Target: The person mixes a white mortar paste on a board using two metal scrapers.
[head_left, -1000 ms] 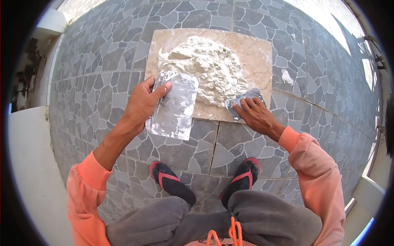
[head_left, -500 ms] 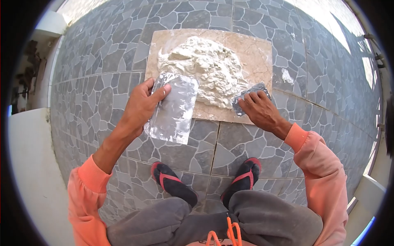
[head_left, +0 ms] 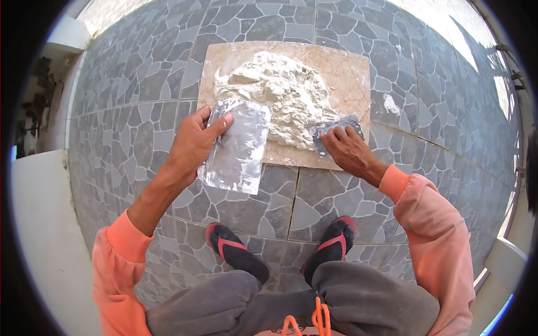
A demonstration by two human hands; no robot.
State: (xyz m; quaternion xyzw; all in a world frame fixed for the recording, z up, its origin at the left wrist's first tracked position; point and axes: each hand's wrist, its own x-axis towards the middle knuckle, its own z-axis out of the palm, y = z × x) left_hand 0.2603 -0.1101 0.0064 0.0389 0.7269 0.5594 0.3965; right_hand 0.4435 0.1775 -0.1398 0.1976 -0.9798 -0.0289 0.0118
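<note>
A mound of wet, whitish plaster lies on a beige marbled tile board. My left hand grips a flat rectangular metal plate smeared with white, thumb on top and fingers underneath. That plate overlaps the board's near left corner and the mound's edge. In my right hand is a smaller dark scraper, its edge against the mound's right side. The fingers press over the scraper, and its underside is hidden.
Grey stone-patterned floor tiles surround the board. A white splatter marks the floor to its right. My sandalled feet stand close to the near side. A low pale wall runs along the left.
My right hand has moved slightly left with the scraper, bringing it further into the plaster's right edge. The left hand and its plate have barely shifted.
</note>
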